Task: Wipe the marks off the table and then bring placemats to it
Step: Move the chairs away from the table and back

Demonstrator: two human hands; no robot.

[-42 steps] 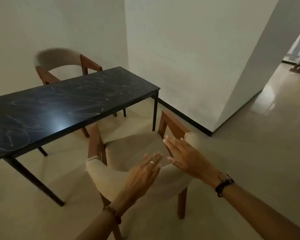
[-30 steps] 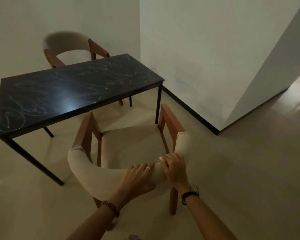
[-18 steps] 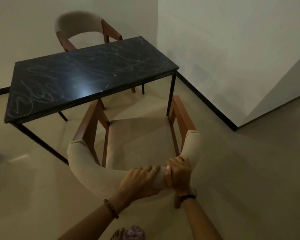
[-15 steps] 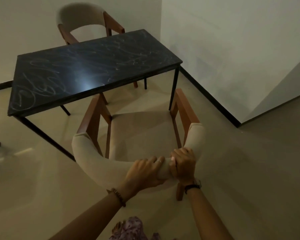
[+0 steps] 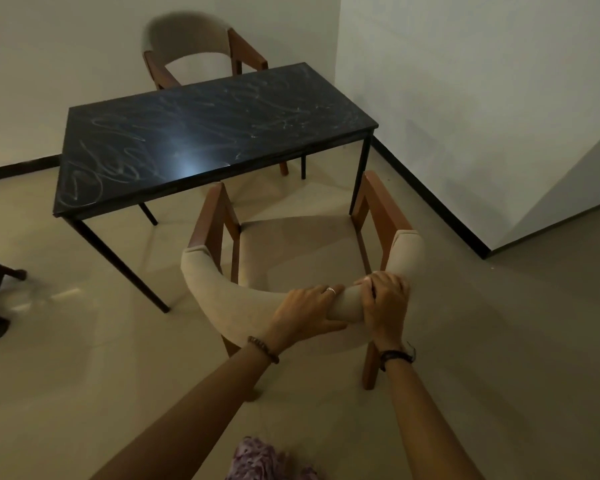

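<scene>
Both hands clamp the near chair's (image 5: 302, 271) padded backrest, left hand (image 5: 305, 315) beside right hand (image 5: 383, 303), just off the near edge of the scribbled black table (image 5: 212, 133): soft grip, probably heavy frame.

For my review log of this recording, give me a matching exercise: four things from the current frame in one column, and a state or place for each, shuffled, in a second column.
Things:
1. table
2. near chair
3. far chair
4. purple cloth

States or places:
A. at the bottom edge of the view
B. backrest gripped by the left hand and the right hand
C. dark top covered in pale scribbles
D. behind the table, against the wall

Pairs: 1-C, 2-B, 3-D, 4-A
</scene>
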